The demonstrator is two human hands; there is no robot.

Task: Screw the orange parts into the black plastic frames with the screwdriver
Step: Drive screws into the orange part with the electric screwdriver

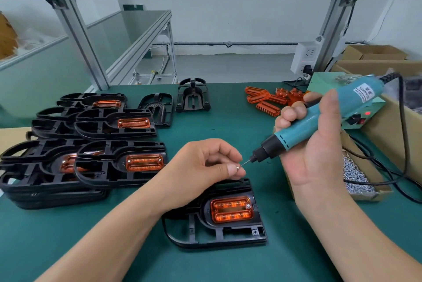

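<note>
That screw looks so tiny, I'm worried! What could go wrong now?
The screw, pinched by the left hand at the tip of the screwdriver, might slip and fall onto the black frame.
If the right hand starts the screwdriver, the bit might nick those fingertips.
The cord lies across the screw box and might tug it.

- The desk (228,126) is dark green.
- The screwdriver (319,119) is teal, with a black nose and a white label.
- The screw (237,167) at the screwdriver's tip is silver.
- The frame (217,233) below the screwdriver is black; its orange part (231,209) is translucent, ribbed in two rows.
- The stacked frames (96,130) left of the screwdriver are black.
- The loose screws (356,176) right of the screwdriver are silver.
</note>
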